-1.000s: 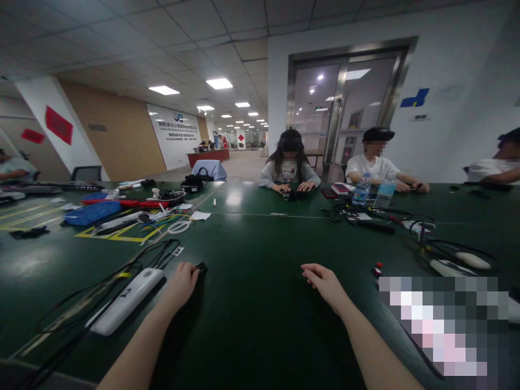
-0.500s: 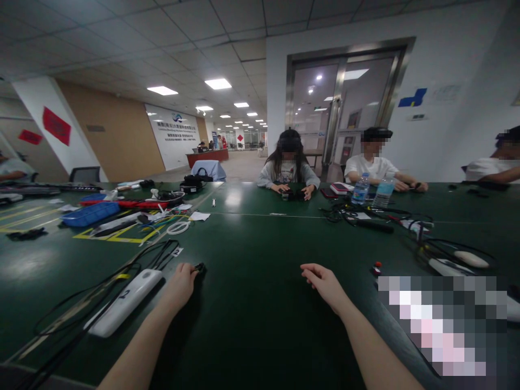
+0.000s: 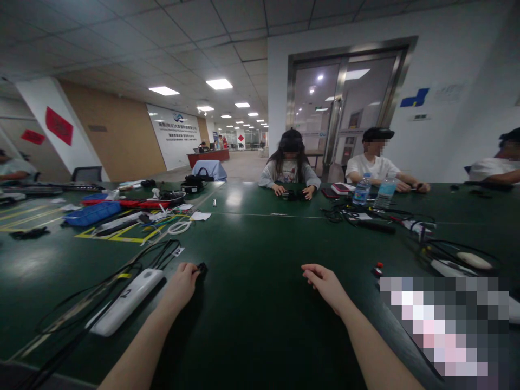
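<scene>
My left hand [image 3: 184,281] is closed, its fingertips pinching a small black object [image 3: 202,268] just over the green table [image 3: 252,303]. What the black object is, I cannot make out. Left of that hand lies a white device marked 2 [image 3: 127,303], with black cables [image 3: 97,287] running along it. My right hand [image 3: 323,281] rests at the right of centre, side-on, fingers bent and drawn together with nothing visible in them.
Across the table sits a person [image 3: 289,168] with both hands on dark items. A blue tray [image 3: 92,214] and cables lie at the back left. Two bottles [image 3: 361,189], more cables, a white mouse-like object [image 3: 473,260] and a pixelated item [image 3: 439,325] are on the right.
The view has shifted very slightly. The black object at my left fingertips looks slightly turned. My right hand keeps its pose.
</scene>
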`<state>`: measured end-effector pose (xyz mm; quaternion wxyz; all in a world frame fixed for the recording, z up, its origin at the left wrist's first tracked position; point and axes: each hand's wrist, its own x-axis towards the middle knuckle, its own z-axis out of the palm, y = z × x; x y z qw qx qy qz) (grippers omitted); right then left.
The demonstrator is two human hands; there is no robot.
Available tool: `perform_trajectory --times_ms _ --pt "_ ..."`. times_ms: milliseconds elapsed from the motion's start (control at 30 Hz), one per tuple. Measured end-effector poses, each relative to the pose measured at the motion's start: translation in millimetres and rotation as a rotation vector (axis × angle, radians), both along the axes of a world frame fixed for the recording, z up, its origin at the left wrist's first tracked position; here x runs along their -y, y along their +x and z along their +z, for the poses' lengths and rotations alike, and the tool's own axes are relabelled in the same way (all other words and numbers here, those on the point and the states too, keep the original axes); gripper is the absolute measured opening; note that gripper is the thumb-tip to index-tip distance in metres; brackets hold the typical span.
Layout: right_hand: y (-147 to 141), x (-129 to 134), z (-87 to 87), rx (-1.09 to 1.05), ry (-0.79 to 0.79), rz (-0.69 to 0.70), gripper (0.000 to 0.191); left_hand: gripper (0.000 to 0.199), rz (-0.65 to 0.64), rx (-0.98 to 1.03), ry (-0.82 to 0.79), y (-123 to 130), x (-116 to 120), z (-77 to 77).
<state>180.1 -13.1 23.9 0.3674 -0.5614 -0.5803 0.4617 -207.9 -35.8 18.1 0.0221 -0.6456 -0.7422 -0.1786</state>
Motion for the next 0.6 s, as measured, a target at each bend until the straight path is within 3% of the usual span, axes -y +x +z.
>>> perform_trajectory --times_ms 333,600 --pt "-1 4 9.1 0.03 -0.03 0.003 0.027 0.025 0.079 -0.039 0.04 1 -1 -4.5" --pt "1 0 1.2 0.028 -0.022 0.023 0.027 0.031 0.207 -0.113 0.042 -11 -5 -8.2"
